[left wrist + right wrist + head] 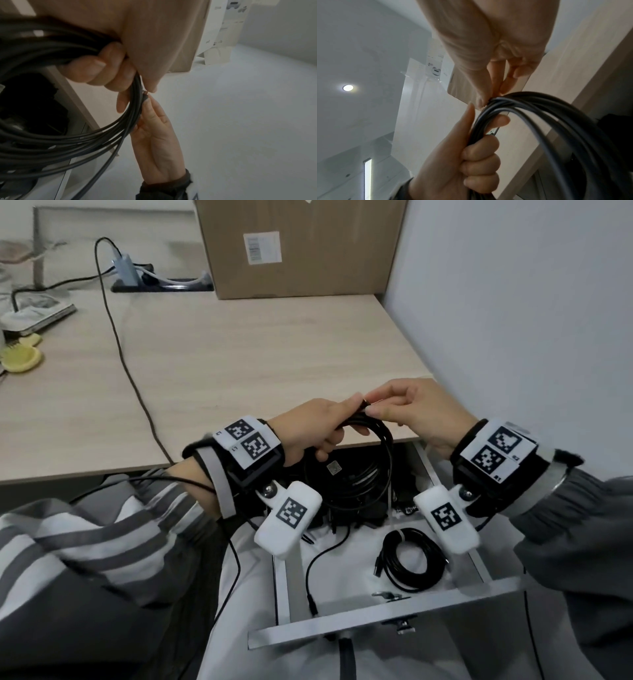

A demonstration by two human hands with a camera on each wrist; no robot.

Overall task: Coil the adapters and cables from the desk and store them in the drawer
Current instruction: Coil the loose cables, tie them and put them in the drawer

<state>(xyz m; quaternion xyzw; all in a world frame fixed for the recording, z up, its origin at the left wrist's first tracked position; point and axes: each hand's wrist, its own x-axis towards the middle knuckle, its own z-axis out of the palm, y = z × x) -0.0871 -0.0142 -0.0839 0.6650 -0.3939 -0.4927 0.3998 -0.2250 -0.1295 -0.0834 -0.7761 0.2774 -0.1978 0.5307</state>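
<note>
A coil of black cable [356,474] hangs over the open drawer [376,622] at the desk's front edge. My left hand [323,430] grips the top of the coil, fingers curled round the bundled loops [68,142]. My right hand [383,409] meets it from the right and pinches the cable's end at the top of the coil [556,121], thumb against fingertips [488,100]. In the left wrist view the right hand [154,135] reaches up to that end beside my left fingers [102,67]. A second black coil [411,563], tied with a white band, lies in the drawer.
A loose black lead [329,556] trails through the drawer. On the desk [257,354] stand a cardboard box [301,248] at the back and a power strip [137,273]; a brown cord [126,354] crosses it. A yellow brush [24,359] lies far left. A wall [513,302] closes the right.
</note>
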